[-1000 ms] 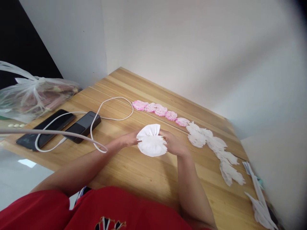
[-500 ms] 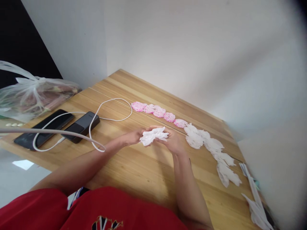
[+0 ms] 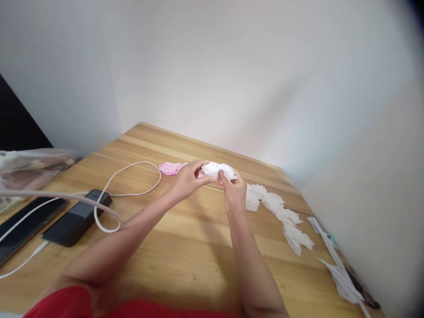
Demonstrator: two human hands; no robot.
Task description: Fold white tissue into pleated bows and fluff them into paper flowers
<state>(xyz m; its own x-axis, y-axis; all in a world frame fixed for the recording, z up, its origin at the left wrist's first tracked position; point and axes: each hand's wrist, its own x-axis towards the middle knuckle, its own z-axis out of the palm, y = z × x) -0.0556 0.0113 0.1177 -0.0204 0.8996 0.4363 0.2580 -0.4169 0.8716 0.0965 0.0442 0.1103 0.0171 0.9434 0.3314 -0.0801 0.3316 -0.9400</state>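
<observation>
A ruffled piece of white tissue paper (image 3: 217, 169) is held up above the table between my two hands. My left hand (image 3: 189, 179) pinches its left edge, thumb below and fingers curled over the top. My right hand (image 3: 235, 192) grips the right side, its thumb pressed into the folds and the fingers behind. Past my hands, a row of pink-and-white paper rosettes (image 3: 170, 168) lies on the wood, partly covered by my left hand. Several white ruffled paper pieces (image 3: 273, 202) continue that row to the right.
A black power bank (image 3: 77, 218) and a phone (image 3: 29, 227) lie at the left, with a looped white cable (image 3: 145, 194) around them. Behind them sits a plastic bag (image 3: 36, 170). White strips with paper petals (image 3: 342, 280) lie along the wooden table's (image 3: 172, 265) right edge.
My view has tilted up, and both hands have lifted the white tissue paper. It has turned in my grip, with my right thumb now pressed into it. The pieces on the table have stayed put.
</observation>
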